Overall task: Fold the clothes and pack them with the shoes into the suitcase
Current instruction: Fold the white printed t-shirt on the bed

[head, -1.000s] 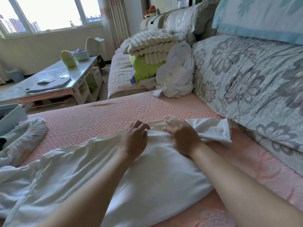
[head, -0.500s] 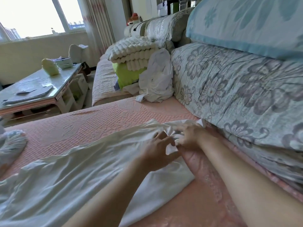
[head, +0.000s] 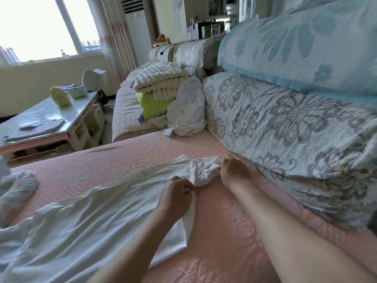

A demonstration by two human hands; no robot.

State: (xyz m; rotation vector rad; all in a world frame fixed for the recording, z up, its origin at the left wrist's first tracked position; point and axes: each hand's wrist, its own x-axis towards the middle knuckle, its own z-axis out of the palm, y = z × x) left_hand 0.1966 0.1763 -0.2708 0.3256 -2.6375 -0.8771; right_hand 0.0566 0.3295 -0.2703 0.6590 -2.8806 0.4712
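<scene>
A white garment lies spread across the pink sofa seat, running from the lower left to the seat's back. My left hand pinches its right edge with curled fingers. My right hand grips the bunched far corner of the cloth close to the floral back cushion. A second crumpled white garment leans against that cushion farther along the sofa. Another pale patterned garment lies at the left edge. No suitcase or shoes are in view.
A stack of cream blankets over a green cushion sits on the far sofa section. The glass-topped coffee table with papers and a tissue box stands to the left. A blue floral pillow tops the backrest.
Both hands moved right along the white garment toward the backrest. The right hand has gathered the far corner into a bunch, and the left hand now pinches the edge nearer me.
</scene>
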